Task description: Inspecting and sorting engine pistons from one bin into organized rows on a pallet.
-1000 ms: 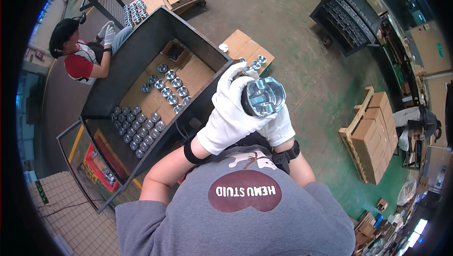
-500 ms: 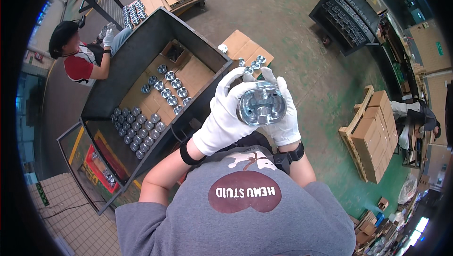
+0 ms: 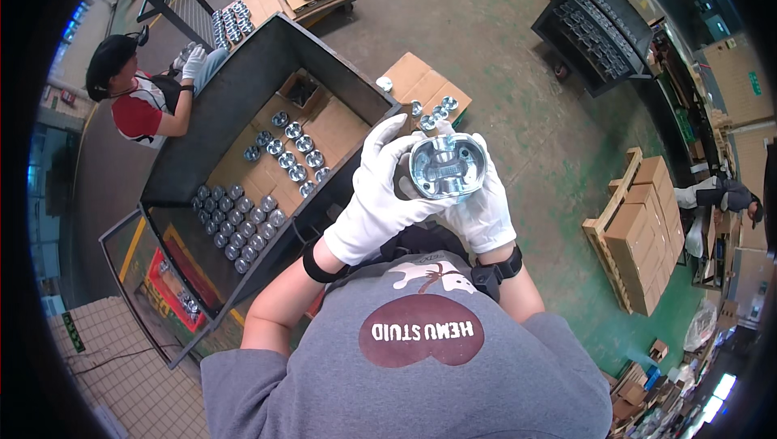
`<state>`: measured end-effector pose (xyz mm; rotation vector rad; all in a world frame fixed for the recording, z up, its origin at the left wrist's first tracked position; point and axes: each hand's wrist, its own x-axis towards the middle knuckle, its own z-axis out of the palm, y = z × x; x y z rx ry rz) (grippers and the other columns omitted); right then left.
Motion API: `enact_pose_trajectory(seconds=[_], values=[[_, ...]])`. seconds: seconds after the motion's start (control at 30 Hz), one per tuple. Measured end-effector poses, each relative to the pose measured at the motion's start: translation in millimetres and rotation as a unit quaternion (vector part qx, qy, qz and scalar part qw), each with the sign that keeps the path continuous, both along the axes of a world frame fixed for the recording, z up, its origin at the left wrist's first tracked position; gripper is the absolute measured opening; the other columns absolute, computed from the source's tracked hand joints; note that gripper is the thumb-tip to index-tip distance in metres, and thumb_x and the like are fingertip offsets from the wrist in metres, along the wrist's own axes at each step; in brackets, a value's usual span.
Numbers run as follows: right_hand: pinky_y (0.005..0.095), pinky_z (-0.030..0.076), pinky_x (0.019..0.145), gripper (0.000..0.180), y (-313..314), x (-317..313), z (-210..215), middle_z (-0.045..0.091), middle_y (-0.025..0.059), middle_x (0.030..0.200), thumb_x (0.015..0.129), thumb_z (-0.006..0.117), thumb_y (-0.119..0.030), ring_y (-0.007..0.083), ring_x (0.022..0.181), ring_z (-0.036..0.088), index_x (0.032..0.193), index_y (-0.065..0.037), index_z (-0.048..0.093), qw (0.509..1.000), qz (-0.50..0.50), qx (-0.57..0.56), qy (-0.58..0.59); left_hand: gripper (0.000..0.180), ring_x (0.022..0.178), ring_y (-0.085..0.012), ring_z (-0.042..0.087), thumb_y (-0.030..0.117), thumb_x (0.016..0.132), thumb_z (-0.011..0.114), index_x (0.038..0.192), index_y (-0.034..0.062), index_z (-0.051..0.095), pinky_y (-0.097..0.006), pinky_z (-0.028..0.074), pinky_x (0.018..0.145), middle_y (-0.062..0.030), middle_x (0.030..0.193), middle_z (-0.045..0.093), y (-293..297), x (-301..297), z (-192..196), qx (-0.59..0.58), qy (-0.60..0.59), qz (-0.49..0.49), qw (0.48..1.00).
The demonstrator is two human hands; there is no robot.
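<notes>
A shiny metal piston (image 3: 447, 167) is held up in front of my chest, its hollow underside with the pin bosses facing me. My left hand (image 3: 374, 196), in a white glove, grips its left side, with the thumb along the lower edge and one finger raised off it. From the right and behind, my right hand (image 3: 487, 211), also white-gloved, wraps round the piston; some of its fingers are hidden. Beyond my hands, several more pistons (image 3: 427, 123) stand on a cardboard sheet (image 3: 417, 79).
A dark metal bin (image 3: 243, 83) at left holds rows of pistons (image 3: 235, 224) on cardboard. Behind it a person (image 3: 137, 99) in white gloves handles a part. Stacked cartons (image 3: 647, 233) on a pallet stand at right, near another person (image 3: 724, 196). A dark parts cart (image 3: 595, 30) stands far right.
The piston has tilted and risen slightly, showing its inside more squarely. My left fingers have shifted on its edge. Both of my hands keep hold of it.
</notes>
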<state>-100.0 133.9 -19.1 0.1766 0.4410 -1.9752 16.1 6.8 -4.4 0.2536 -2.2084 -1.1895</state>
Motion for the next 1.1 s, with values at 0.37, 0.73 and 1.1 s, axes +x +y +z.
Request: enact_pose_trajectory(seconds=[0.37, 0.73, 1.1], values=[[0.0486, 0.048, 0.099, 0.051, 3.6, -0.4, -4.6, 0.058, 0.0087, 0.132, 0.102, 0.041, -0.047, 0.0273, 0.119, 0.057, 0.134, -0.010, 0.051, 0.994, 0.044, -0.097, -0.022, 0.073, 0.119, -0.0374, 0.055, 0.038, 0.064, 0.090, 0.119, 0.0021, 0.056, -0.041, 0.048, 0.098, -0.0241, 0.133, 0.047, -1.5, -5.6, -9.1, -0.023, 0.005, 0.045, 0.999], [0.0387, 0.039, 0.110, 0.055, 12.7, -2.4, -9.3, 0.047, 0.0091, 0.145, 0.101, 0.041, -0.047, 0.0209, 0.129, 0.049, 0.140, -0.008, 0.045, 0.746, 0.055, 0.154, 0.646, 0.074, 0.120, -0.0363, 0.054, 0.022, 0.057, 0.093, 0.117, 0.0055, 0.053, -0.039, 0.050, 0.094, -0.0224, 0.135, 0.045, 24.0, -22.5, 18.8, -0.024, 0.059, -0.016, 0.998], [0.0365, 0.048, 0.100, 0.058, -54.7, 20.4, -29.4, 0.061, 0.0121, 0.126, 0.100, 0.044, -0.051, 0.0215, 0.113, 0.060, 0.135, -0.005, 0.051, 0.992, 0.109, 0.034, 0.063, 0.074, 0.118, -0.0425, 0.052, 0.016, 0.062, 0.086, 0.124, 0.0019, 0.048, -0.045, 0.047, 0.098, -0.0241, 0.128, 0.047, -1.9, 27.7, -17.7, -0.050, -0.023, 0.120, 0.991]])
